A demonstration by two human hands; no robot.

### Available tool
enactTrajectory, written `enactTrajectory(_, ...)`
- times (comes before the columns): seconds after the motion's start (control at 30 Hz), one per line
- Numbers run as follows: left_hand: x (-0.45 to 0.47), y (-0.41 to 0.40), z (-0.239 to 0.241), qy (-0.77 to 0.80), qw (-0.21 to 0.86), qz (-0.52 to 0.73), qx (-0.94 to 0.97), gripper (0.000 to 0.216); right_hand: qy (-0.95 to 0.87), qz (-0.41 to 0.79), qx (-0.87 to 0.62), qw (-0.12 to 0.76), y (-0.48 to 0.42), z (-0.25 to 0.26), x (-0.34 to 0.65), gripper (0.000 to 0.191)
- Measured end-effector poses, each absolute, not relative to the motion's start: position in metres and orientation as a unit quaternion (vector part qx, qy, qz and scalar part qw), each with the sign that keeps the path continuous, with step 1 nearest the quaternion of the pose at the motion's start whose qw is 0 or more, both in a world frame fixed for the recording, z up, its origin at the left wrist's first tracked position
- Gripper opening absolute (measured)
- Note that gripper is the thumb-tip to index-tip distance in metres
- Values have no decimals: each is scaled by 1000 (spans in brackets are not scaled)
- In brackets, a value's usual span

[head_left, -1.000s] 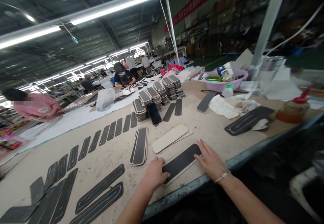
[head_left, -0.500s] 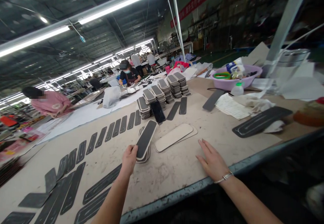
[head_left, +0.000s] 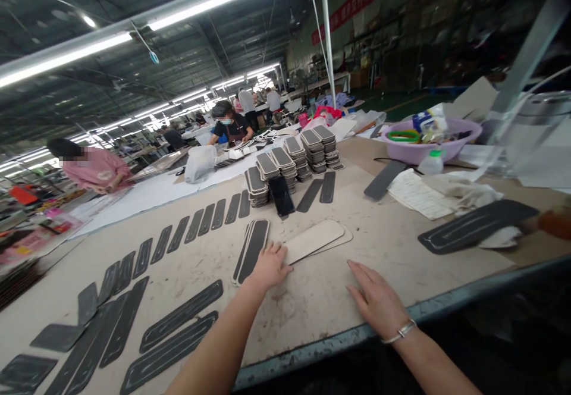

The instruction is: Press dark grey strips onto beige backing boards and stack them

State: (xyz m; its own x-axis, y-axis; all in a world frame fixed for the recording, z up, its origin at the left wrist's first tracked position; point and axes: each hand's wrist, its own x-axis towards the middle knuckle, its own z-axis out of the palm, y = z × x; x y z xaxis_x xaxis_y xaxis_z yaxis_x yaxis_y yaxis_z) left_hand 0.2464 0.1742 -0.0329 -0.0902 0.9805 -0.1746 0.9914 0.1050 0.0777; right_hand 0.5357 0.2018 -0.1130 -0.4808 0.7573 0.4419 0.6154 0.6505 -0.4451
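My left hand [head_left: 270,266] lies low over the table, its fingers at the near left end of a cream, round-ended panel [head_left: 316,240]; no grip on it is visible. Another thin cream panel peeks out beneath that one. Just left of this hand, a small stack of dark grey panels with pale rims [head_left: 253,252] rests on the table. My right hand [head_left: 378,300], with a bracelet at the wrist, is open near the table's front edge, thumb apart from the fingers, touching no panel.
Dark strips with glossy outlines [head_left: 178,317] cover the table's left side. Behind stand several tall stacks of rimmed panels [head_left: 292,157], a black phone [head_left: 281,196] leaning against them. At right are a purple basin [head_left: 410,152], a green-capped bottle [head_left: 432,163] and a cloth [head_left: 414,193]. Two people work beyond.
My left hand has let go of the dark rimmed panel, now lying on its stack, and moved right to the cream panel's end. My right hand has barely moved.
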Motion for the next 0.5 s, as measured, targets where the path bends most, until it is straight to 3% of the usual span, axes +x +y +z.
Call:
enactTrajectory(0.33,228,190,-30,677,105,-9,729,24,-864,119,-390,295,202,-113,534,46)
enactTrajectory(0.5,239,174,-18,694,48,41,717,38,-847,114,-358,376,201,-99,539,46)
